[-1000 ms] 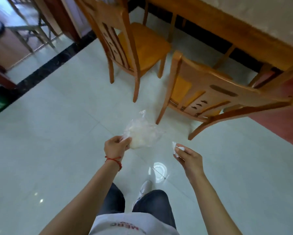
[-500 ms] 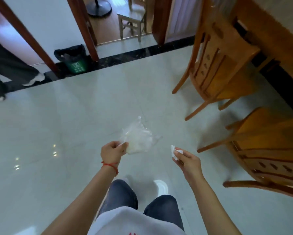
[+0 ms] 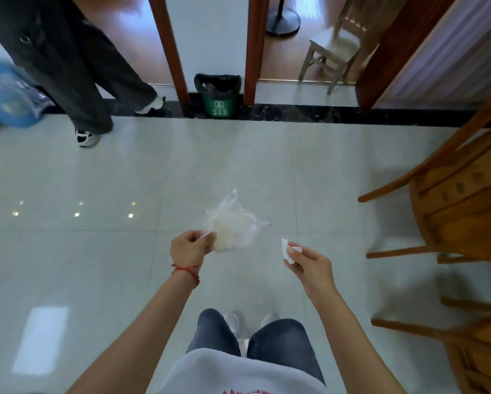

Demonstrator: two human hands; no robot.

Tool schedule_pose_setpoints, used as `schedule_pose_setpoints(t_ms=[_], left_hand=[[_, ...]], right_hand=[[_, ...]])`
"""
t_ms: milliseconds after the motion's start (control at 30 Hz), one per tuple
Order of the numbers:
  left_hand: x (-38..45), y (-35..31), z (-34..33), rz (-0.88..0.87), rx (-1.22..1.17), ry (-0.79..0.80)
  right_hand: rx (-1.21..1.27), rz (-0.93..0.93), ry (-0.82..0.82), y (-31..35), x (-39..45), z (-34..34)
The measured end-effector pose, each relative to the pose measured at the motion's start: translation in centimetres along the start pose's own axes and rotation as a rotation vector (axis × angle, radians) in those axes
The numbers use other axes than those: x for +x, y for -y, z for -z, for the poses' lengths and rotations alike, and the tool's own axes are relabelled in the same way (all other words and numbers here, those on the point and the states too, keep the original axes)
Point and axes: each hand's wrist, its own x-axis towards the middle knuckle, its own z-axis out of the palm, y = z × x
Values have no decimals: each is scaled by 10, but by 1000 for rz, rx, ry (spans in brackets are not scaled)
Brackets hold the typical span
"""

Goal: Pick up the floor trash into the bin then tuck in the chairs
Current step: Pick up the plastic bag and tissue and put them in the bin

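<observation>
My left hand (image 3: 189,247) pinches a crumpled clear plastic bag (image 3: 233,228), held out in front of me above the floor. My right hand (image 3: 309,265) is closed on a small white wad of tissue (image 3: 288,250). Straight ahead, a small green bin (image 3: 218,95) with a black liner stands between two wooden door posts at the dark floor strip. Two wooden chairs sit at the right edge: one (image 3: 463,191) beside me, the other (image 3: 471,345) nearer and lower in the view.
Another person's dark trouser legs and shoes (image 3: 88,136) stand at the far left near the bin. A blue blurred object (image 3: 8,95) is at the left edge. A pale chair (image 3: 331,49) and a round stand base (image 3: 284,19) lie beyond the doorway.
The view has swung left: the table has left the frame, the chairs slid to the right edge, and the bin now lies straight ahead. Both hands keep their hold.
</observation>
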Motion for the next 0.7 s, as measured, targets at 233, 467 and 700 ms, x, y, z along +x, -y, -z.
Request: schedule_pose_setpoints(t_ms=[233, 467, 700], left_hand=[[52, -34, -33, 34, -74, -64], [115, -81, -69, 18, -49, -118], [188, -120, -81, 42, -89, -183]], right_hand=[[-15, 4, 49, 53, 67, -28], [-62, 21, 112, 127, 135, -52], [-81, 13, 171, 178, 194, -107]])
